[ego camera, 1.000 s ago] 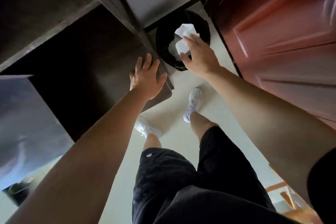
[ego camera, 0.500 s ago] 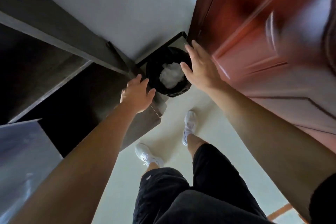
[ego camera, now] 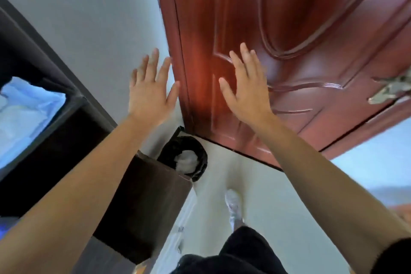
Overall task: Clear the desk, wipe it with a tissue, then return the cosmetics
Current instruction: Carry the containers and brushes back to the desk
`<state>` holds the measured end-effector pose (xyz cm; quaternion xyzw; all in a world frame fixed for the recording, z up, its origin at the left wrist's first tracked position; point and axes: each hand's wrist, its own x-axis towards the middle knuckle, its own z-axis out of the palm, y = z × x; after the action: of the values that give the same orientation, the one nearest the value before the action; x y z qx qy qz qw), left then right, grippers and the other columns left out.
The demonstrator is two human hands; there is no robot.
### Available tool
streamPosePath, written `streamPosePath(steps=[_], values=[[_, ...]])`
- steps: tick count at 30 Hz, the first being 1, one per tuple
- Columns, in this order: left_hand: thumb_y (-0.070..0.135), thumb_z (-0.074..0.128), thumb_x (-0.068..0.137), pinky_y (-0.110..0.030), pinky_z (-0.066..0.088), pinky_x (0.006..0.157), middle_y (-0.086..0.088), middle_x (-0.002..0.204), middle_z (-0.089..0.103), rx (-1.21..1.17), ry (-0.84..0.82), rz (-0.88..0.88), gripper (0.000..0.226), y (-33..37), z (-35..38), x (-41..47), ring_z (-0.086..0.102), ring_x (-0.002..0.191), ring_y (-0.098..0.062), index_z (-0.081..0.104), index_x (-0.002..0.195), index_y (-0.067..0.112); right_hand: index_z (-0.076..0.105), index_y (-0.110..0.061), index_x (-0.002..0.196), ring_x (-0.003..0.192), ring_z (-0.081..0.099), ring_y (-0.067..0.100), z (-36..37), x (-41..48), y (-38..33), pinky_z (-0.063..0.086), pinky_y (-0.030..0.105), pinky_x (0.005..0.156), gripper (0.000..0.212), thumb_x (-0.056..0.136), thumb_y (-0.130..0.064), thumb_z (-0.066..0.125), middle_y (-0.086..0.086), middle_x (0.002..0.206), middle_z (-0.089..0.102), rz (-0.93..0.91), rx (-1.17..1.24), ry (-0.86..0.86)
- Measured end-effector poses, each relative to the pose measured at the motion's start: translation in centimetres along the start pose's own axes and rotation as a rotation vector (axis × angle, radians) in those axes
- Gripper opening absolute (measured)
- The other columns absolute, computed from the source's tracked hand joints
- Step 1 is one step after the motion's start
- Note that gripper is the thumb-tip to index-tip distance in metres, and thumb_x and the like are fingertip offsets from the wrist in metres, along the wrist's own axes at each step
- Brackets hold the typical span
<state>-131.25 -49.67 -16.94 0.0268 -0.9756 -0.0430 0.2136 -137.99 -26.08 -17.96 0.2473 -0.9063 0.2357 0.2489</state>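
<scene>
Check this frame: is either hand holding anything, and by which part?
Nothing is held. The left hand and right hand are both open and empty; the tissue lies in the bin.

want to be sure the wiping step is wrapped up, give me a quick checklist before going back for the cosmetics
1. Tissue inside the black bin: ok.
2. Left hand empty, fingers spread: ok.
3. Right hand empty, fingers spread: ok.
4. Floor around the bin free of dropped tissue: ok in the visible part.
5. Desk wiped clean: cannot tell, its top is out of view.
6. Cosmetics within reach: cannot tell, none in view.
</scene>
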Motion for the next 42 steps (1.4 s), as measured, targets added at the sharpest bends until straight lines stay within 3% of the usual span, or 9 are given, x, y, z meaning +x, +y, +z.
streamPosePath(steps=[7, 10, 16, 20, 24, 28, 32, 42], values=[[0.047, 0.04, 0.1, -0.059, 0.03, 0.111, -0.016, 0.161, 0.025, -0.216, 0.045, 0.382, 0.062, 18.9, -3.6, -2.1, 0.027, 0.146, -0.038, 0.036, 0.151, 0.012, 0.037, -0.011, 0.152, 0.149, 0.023, 0.037, -18.3, -14.3, 6.6, 0.026, 0.054, 0.118, 0.064, 0.099, -0.047, 0.048, 0.014, 0.162, 0.028, 0.262, -0.372, 0.053], [0.046, 0.043, 0.099, -0.059, 0.032, 0.11, -0.016, 0.161, 0.024, -0.288, 0.045, 0.539, 0.061, 28.0, -5.1, -4.4, 0.029, 0.145, -0.038, 0.037, 0.15, 0.012, 0.039, -0.009, 0.151, 0.148, 0.027, 0.04, -25.4, -20.7, 9.8, 0.028, 0.054, 0.116, 0.064, 0.099, -0.045, 0.049, 0.015, 0.161, 0.03, 0.389, -0.449, 0.092], [0.042, 0.044, 0.101, -0.059, 0.029, 0.111, -0.019, 0.163, 0.016, -0.393, -0.019, 0.754, 0.061, 45.6, -5.6, -10.6, 0.024, 0.146, -0.038, 0.031, 0.153, 0.012, 0.029, -0.017, 0.156, 0.153, 0.014, 0.033, -35.8, -34.6, 16.1, 0.017, 0.051, 0.123, 0.063, 0.103, -0.048, 0.043, 0.008, 0.166, 0.018, 0.661, -0.504, 0.149], [0.046, 0.038, 0.102, -0.055, 0.025, 0.116, -0.014, 0.165, 0.009, -0.455, -0.151, 0.786, 0.064, 57.7, -4.4, -16.2, 0.02, 0.149, -0.035, 0.026, 0.155, 0.014, 0.026, -0.019, 0.156, 0.153, 0.016, 0.03, -41.3, -44.4, 21.5, 0.017, 0.05, 0.123, 0.067, 0.101, -0.057, 0.031, 0.006, 0.166, 0.019, 0.851, -0.47, 0.121], [0.047, 0.037, 0.102, -0.057, 0.024, 0.116, -0.012, 0.166, 0.007, -0.571, -0.247, 0.815, 0.065, 68.4, -3.5, -21.4, 0.017, 0.151, -0.033, 0.024, 0.156, 0.015, 0.012, -0.03, 0.158, 0.155, 0.008, 0.023, -46.4, -51.6, 27.5, 0.004, 0.041, 0.12, 0.068, 0.102, -0.063, 0.03, -0.003, 0.168, 0.007, 1.014, -0.48, 0.055], [0.049, 0.036, 0.102, -0.058, 0.026, 0.115, -0.011, 0.165, 0.007, -0.554, -0.304, 0.876, 0.065, 75.2, -2.8, -23.9, 0.017, 0.151, -0.031, 0.023, 0.157, 0.016, 0.013, -0.03, 0.157, 0.154, 0.013, 0.024, -50.3, -55.1, 32.5, 0.02, 0.051, 0.123, 0.074, 0.096, -0.072, 0.017, -0.002, 0.168, 0.01, 1.07, -0.467, 0.039], [0.053, 0.031, 0.098, -0.058, 0.023, 0.117, -0.008, 0.166, 0.006, -0.482, -0.336, 0.954, 0.068, 80.7, -0.6, -23.0, 0.013, 0.152, -0.029, 0.023, 0.156, 0.019, 0.012, -0.032, 0.155, 0.153, 0.017, 0.025, -52.4, -56.6, 38.0, 0.025, 0.053, 0.121, 0.078, 0.09, -0.076, 0.008, -0.002, 0.167, 0.014, 1.107, -0.422, 0.075], [0.055, 0.037, 0.1, -0.05, 0.023, 0.118, -0.006, 0.166, 0.01, -0.474, -0.426, 0.902, 0.066, 96.1, 10.1, -16.4, 0.02, 0.15, -0.03, 0.022, 0.157, 0.024, 0.014, -0.036, 0.154, 0.153, 0.017, 0.025, -55.4, -56.9, 55.5, 0.019, 0.047, 0.12, 0.064, 0.099, -0.057, 0.041, -0.002, 0.166, 0.014, 1.202, -0.417, 0.019]])
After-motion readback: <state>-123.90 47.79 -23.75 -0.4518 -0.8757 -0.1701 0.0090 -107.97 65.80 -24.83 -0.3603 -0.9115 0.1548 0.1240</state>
